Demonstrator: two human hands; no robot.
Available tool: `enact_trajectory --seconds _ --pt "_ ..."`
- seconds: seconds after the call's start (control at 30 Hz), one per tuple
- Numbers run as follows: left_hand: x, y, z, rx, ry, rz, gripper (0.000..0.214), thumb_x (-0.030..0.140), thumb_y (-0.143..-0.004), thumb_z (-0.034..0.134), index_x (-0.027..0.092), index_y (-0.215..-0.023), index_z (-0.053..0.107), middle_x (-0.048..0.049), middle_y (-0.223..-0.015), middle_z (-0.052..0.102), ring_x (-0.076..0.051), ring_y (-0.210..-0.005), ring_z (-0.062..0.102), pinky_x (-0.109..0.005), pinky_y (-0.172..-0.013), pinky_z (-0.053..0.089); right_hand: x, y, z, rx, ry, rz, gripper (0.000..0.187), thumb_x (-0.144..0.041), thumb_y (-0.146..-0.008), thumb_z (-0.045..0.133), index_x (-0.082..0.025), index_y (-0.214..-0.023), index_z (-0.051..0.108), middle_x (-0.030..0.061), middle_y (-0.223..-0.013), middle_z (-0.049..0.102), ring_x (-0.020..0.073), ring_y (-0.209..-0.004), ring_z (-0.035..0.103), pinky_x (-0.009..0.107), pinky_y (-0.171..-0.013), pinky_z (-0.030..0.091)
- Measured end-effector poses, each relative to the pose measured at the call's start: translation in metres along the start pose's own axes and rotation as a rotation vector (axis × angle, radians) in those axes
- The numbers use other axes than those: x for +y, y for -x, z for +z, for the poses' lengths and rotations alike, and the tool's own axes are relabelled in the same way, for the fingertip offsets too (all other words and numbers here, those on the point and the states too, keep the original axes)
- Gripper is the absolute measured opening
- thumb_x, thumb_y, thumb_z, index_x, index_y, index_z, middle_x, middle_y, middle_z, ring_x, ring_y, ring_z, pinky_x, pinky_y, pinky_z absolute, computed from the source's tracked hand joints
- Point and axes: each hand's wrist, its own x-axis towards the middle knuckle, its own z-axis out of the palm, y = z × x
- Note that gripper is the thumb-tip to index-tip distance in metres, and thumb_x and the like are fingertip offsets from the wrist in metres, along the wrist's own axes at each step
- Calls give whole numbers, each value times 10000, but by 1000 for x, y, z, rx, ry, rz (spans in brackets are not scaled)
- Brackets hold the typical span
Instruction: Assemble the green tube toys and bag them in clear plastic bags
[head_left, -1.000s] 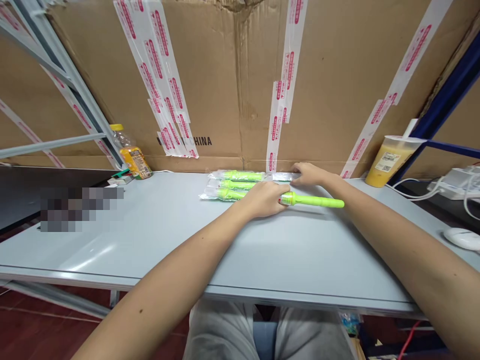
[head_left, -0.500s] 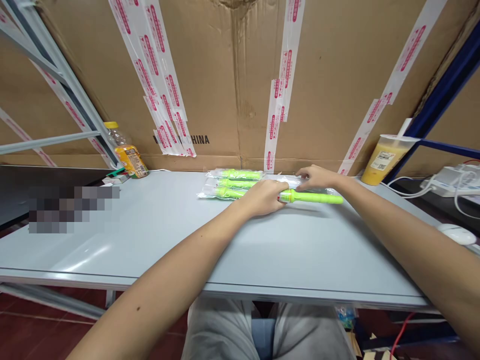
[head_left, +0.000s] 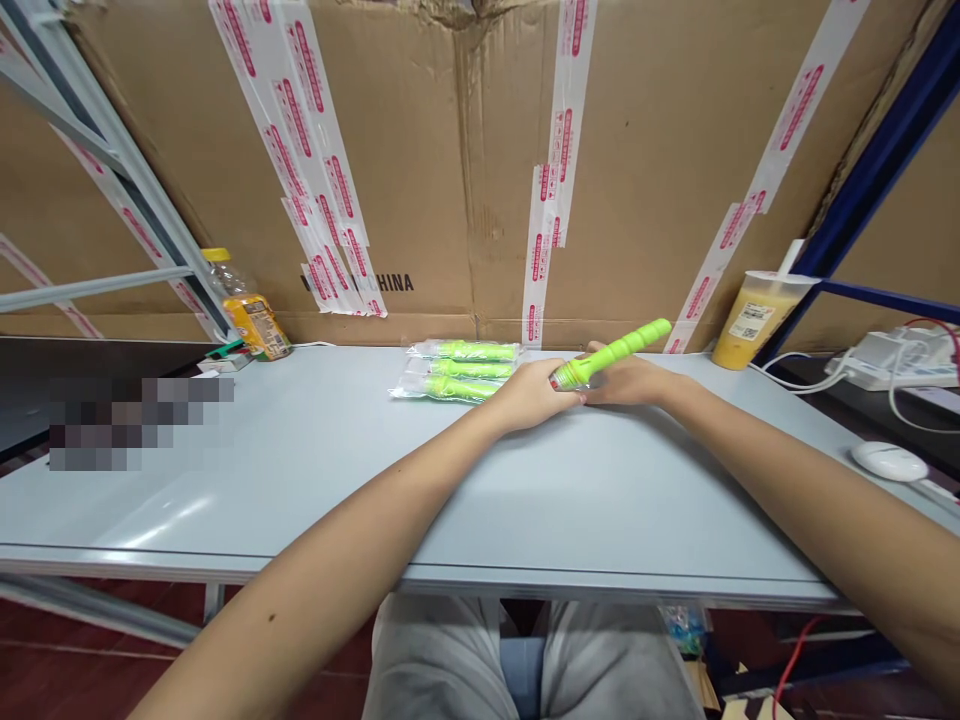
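A lime-green ribbed stick [head_left: 619,353] slants up to the right, its lower left end held in my left hand [head_left: 536,393], closed around it. My right hand [head_left: 630,380] is just right of my left hand, behind the stick, with curled fingers partly hidden. Clear plastic shows by its fingers, but I cannot make out what it grips. Left of my hands, several similar green sticks [head_left: 472,369] in clear wrappers lie side by side on the grey table [head_left: 600,500].
A taped cardboard sheet [head_left: 420,150] stands behind the table. An orange-labelled bottle [head_left: 256,322] is at back left. A drink cup with a straw [head_left: 754,320] stands at back right, near a white power strip [head_left: 896,355] with cables and a white mouse [head_left: 890,461].
The green stick's right end has risen from near level to a slant. My right hand has moved lower and closer to my left hand, now behind the stick.
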Motion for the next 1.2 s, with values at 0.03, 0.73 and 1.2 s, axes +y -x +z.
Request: enact_trajectory --seconds 0.03,0.73,1.2 --pt "-1 -1 -2 16 21 -18 262 378 -759 678 182 -932 664 5 -854 653 -171 -795 568 -263 -687 402 2 1 0 4 1 -1 411 -427 -781 668 -210 -1129 641 93 -1103 652 267 -968 609 336 -801 466" --pt "-21 -18 -26 302 526 -273 341 379 -713 751 170 -953 627 -72 -973 693 -154 -857 653 -289 -778 496 1 20 -9 196 159 4 540 -368 -805 575 -162 -1300 502 142 -1265 625 318 -1068 613 388 -837 461" --pt "-5 -14 -28 164 710 -367 325 394 -722 735 194 -946 611 -100 -1092 726 -250 -1133 639 -410 -970 370 -8 19 -5 214 226 -71 562 -366 -824 566 -146 -1334 482 144 -1195 627 321 -1040 616 418 -843 476"
